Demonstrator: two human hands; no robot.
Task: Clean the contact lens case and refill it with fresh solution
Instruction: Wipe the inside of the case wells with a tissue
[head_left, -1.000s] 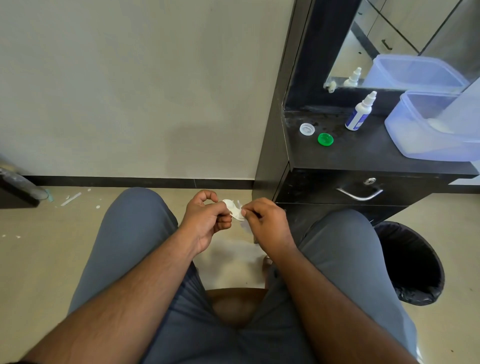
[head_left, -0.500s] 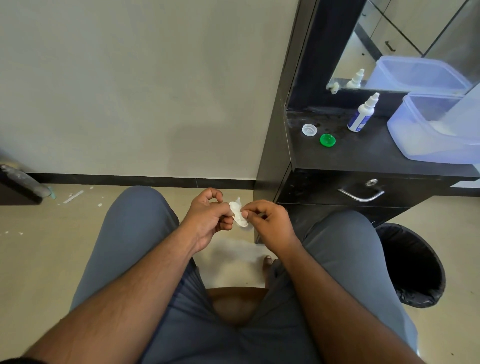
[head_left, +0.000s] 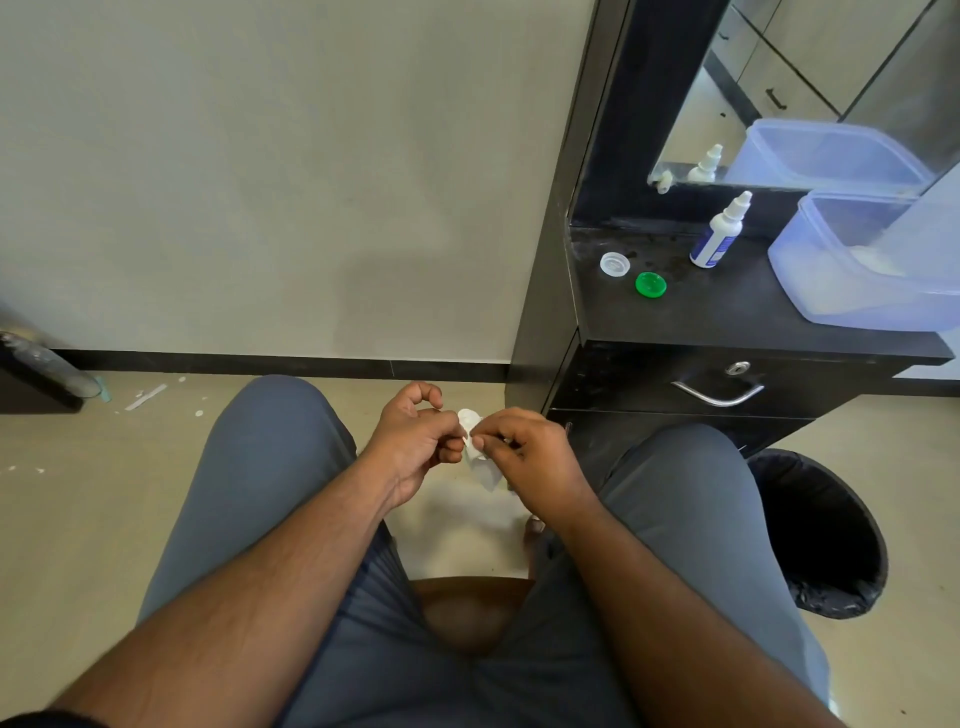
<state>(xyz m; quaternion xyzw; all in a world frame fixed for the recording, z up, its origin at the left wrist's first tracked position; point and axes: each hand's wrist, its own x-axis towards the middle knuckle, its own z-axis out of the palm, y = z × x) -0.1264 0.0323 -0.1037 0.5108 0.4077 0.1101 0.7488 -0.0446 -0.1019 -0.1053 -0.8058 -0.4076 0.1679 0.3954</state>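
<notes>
My left hand pinches the white contact lens case above my lap, between my knees. My right hand pinches a scrap of white tissue against the case; the tissue hangs down below my fingers. Most of the case is hidden by my fingers. On the black dresser top lie a clear white cap and a green cap, side by side. A white solution bottle with a blue label stands upright behind them.
A translucent blue plastic tub sits at the right of the dresser top, below a mirror. A drawer with a metal handle faces my right knee. A black bin with a liner stands on the floor to my right.
Both hands stayed together between my knees and shifted slightly. The tissue now hangs lower under my right fingers, and less of the case shows.
</notes>
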